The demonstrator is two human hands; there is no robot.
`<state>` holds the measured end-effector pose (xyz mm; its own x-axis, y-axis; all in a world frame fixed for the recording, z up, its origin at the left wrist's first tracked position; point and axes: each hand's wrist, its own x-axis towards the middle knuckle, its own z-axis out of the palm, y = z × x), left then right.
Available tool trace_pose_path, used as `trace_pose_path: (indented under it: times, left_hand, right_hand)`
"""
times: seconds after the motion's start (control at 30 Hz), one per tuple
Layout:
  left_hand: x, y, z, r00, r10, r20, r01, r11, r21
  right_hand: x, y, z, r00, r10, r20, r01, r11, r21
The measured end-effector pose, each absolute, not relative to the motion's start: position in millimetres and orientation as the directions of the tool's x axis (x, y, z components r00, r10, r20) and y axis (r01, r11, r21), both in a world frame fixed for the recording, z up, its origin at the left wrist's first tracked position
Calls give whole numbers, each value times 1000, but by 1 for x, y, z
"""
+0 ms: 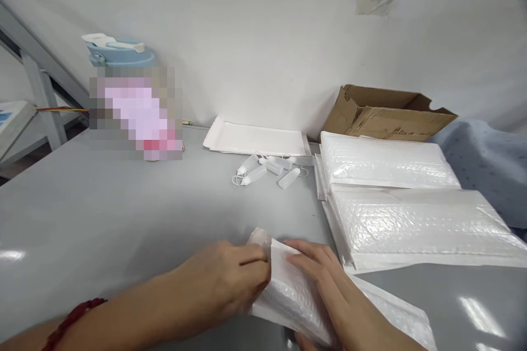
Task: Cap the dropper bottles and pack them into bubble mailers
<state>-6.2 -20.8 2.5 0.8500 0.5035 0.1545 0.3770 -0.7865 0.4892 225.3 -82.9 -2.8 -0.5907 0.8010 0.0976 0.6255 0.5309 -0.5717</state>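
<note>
A white bubble mailer (288, 290) lies at the front centre of the grey table, between my two hands. My left hand (230, 279) is closed on its left end, near the pale flap, with the fingers curled. Across the mailer's right side rests my right hand (329, 285), its fingers spread and the thumb low at the near edge. Another white mailer (395, 307) lies partly under my right forearm. Several small translucent bottles with thin caps (255, 175) lie beyond my hands.
Stacked bubble mailers (420, 225) stand at the right. A flat white mailer (259, 140) lies by the wall, and an open cardboard box (395, 120) is behind the stacks. A blue container (123, 55) stands at the back left, beside a blurred pink item (140, 109).
</note>
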Motion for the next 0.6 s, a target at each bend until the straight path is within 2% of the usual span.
trace_pose_path:
  times: [0.07,0.1,0.2,0.27,0.33,0.43,0.47,0.53,0.6]
  left_hand:
    - [-4,-23,-4,866,445,229,322,-846,426]
    - [-3,-23,-7,862,439,254,303,-847,437]
    - [5,-26,-12,793,557,248,328,-733,597]
    - [11,-27,-12,757,625,193,338,-626,703]
    - [11,-26,-7,764,632,131,345,-571,745]
    - [0,-19,11,813,583,14,396,-570,720]
    - [-7,-14,19,794,608,-25,450,-558,697]
    - [-20,-4,32,614,780,-126,636,-393,664]
    - [-29,5,38,455,844,-286,737,-176,652]
  right_hand:
    - [226,-82,-7,-600,790,129,617,560,-553]
    - [227,-81,-9,-601,785,148,616,573,-540]
    - [229,-79,-14,-602,777,183,613,597,-518]
    - [229,-78,-16,-605,770,201,599,607,-522]
    - [228,-78,-18,-596,773,218,591,606,-533]
    - [226,-78,-20,-549,804,230,609,573,-549]
    - [225,-78,-20,-540,810,230,612,565,-554]
    - [223,-78,-18,-552,802,228,602,573,-557]
    - [223,-78,-14,-578,787,216,590,586,-554]
